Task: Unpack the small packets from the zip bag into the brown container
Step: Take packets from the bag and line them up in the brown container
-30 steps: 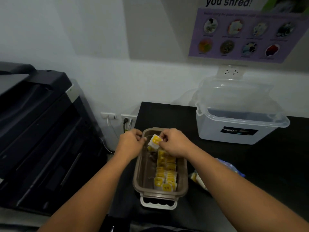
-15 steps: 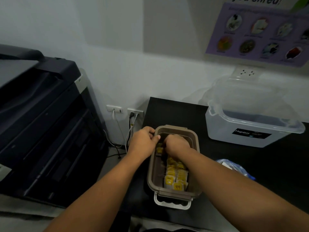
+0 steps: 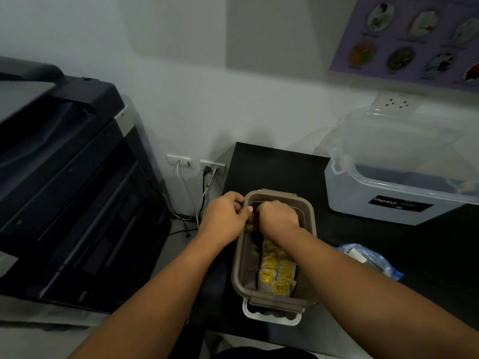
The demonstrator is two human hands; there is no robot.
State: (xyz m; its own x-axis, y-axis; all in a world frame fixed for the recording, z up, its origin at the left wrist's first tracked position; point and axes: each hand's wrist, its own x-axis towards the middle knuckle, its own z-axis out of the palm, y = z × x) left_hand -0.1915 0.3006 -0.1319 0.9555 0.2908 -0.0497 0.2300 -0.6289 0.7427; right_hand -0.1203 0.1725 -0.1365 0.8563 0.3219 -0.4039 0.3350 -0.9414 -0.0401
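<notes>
The brown container [image 3: 309,218] stands on a black table, with a row of several yellow-and-white small packets [image 3: 276,277] standing in it. Both my hands are at its far end. My left hand [image 3: 224,218] sits at the container's left rim, fingers curled toward a yellow packet [image 3: 251,221] that peeks out between the hands. My right hand [image 3: 278,216] reaches down inside the container, fingers closed over that same packet. The zip bag [image 3: 373,257], clear with a blue edge, lies on the table to the right, partly hidden behind my right forearm.
A large clear plastic box [image 3: 399,195] with an open lid stands at the back right. A big dark printer [image 3: 64,177] fills the left side. Wall sockets with cables [image 3: 204,177] sit between printer and table [image 3: 272,167].
The hands held a packet above the container's far end a second ago; they have since lowered it inside the container. The camera has also tilted down and shifted.
</notes>
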